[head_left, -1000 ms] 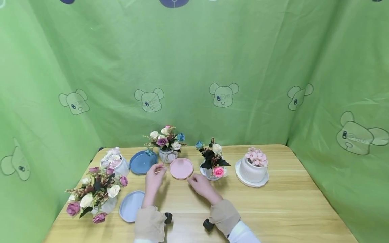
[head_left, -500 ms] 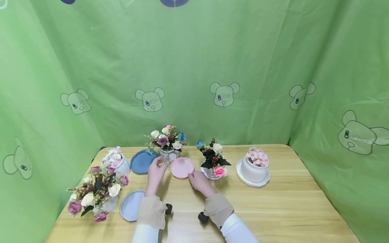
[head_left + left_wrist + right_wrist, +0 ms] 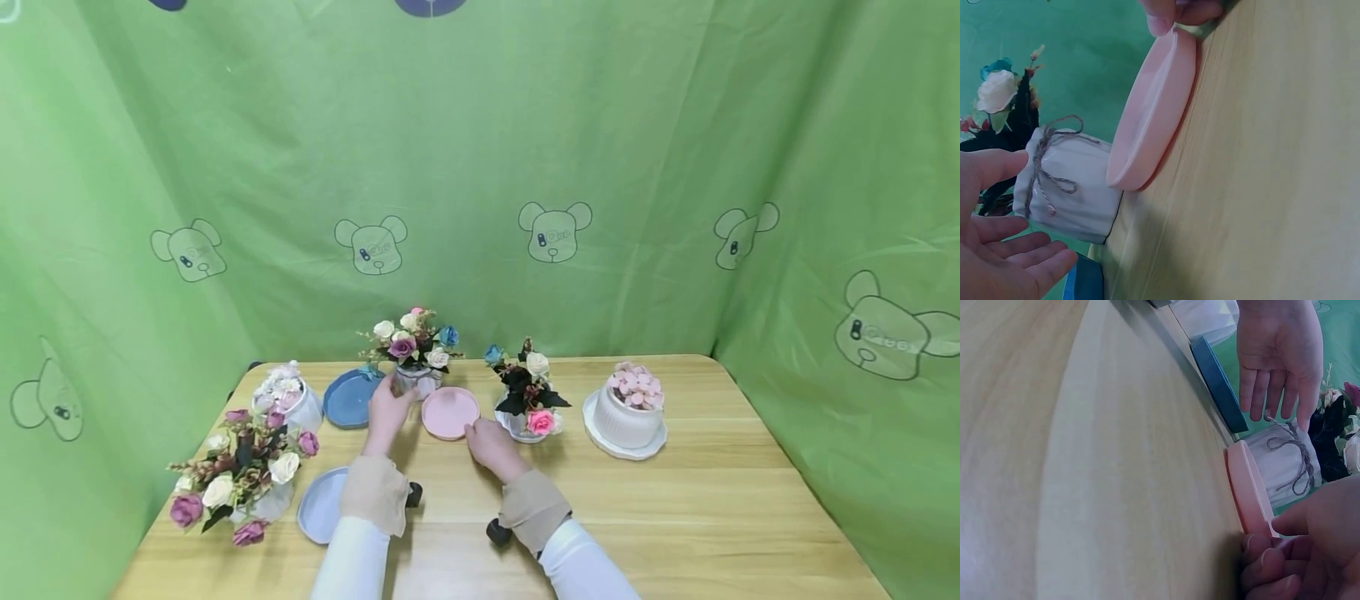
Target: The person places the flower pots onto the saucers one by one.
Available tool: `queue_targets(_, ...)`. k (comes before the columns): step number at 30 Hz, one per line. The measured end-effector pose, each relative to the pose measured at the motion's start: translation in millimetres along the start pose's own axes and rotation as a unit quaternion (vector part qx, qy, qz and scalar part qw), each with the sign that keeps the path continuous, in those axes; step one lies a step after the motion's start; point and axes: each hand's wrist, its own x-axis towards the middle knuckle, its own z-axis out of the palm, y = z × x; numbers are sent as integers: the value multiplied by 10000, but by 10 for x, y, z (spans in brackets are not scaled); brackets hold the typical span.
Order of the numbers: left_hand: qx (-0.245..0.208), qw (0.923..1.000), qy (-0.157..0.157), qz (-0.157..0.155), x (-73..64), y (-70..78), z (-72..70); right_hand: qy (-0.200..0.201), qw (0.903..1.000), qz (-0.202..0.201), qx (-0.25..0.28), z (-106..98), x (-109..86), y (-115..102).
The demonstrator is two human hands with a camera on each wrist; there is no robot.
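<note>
A shallow pink saucer (image 3: pixel 450 412) lies mid-table. My right hand (image 3: pixel 493 446) pinches its near right rim between thumb and curled fingers, seen close in the right wrist view on the saucer (image 3: pixel 1249 487). Just behind the saucer stands a white flowerpot (image 3: pixel 417 382) with a twine bow (image 3: pixel 1054 162) and mixed artificial flowers (image 3: pixel 411 340). My left hand (image 3: pixel 388 412) is at the pot's left side. In the left wrist view its fingers (image 3: pixel 1029 256) are spread and straight, with the thumb near the pot's upper edge.
A dark blue plate (image 3: pixel 348 402) lies left of the left hand, a pale blue plate (image 3: pixel 321 508) nearer. Potted flowers (image 3: pixel 243 475) and a white pot (image 3: pixel 303 410) stand left. Rightward are a flowerpot (image 3: pixel 516 423) on a saucer and a ribbed pot (image 3: pixel 626 421) on a white plate.
My left hand has moved forward to the side of the twine-tied flowerpot. My right hand has closed in on the pink saucer's rim and now pinches it.
</note>
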Motion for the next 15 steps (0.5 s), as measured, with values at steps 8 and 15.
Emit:
queue_targets(8,197,9997,31,136,139,-4,30,29,10000,-40,-84,-7,-12,-15)
queue_targets(15,-73,9985,281,464,235,-23,126,-52,9999,40,-122,-13,-25,-32)
